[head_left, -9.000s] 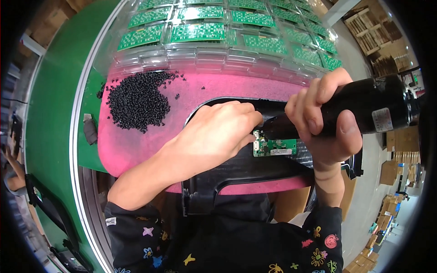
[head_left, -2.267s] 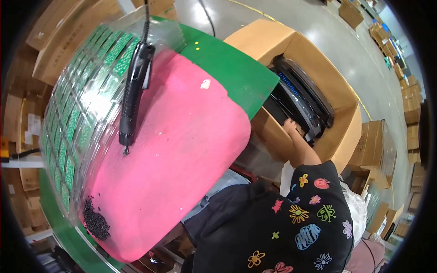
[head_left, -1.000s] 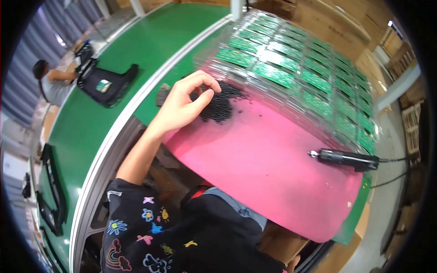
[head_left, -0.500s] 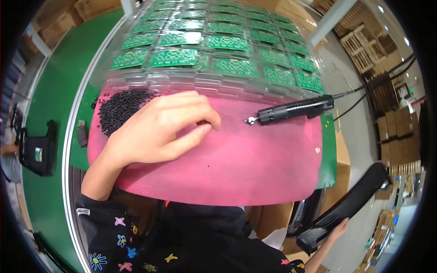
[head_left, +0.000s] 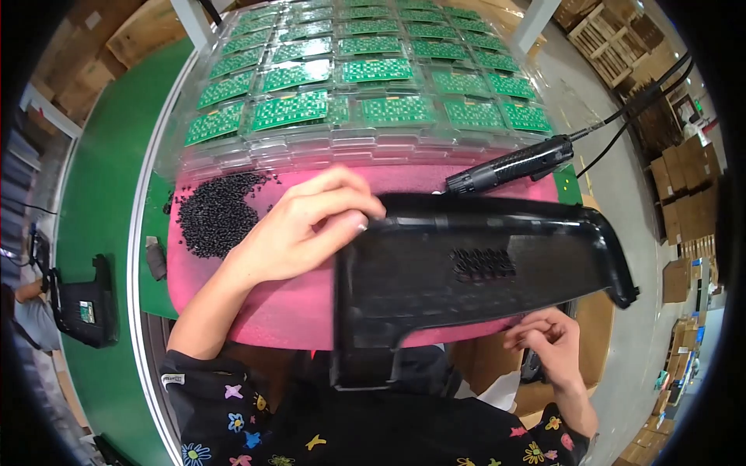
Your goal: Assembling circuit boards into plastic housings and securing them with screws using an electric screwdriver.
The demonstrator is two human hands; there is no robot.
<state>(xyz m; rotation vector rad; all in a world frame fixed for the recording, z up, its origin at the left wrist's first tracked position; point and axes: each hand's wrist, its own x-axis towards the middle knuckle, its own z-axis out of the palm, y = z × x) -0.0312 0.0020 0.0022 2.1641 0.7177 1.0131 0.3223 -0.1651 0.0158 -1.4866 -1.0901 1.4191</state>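
The black panel (head_left: 435,268), half a second ago off to the right in the right hand (head_left: 550,342), now lies across the pink mat (head_left: 284,307), its near left arm overhanging the edge. That seems to put a fresh piece at the work spot, no circuit board visible on it. The left hand's (head_left: 299,229) thumb and fingers meet the far left corner; whether they pinch it, I cannot tell. The right hand's grip curls loosely by the near edge, contact unclear.

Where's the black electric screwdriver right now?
In the head view, the screwdriver lies right of centre on the pink mat, between the clear tray and the black panel.
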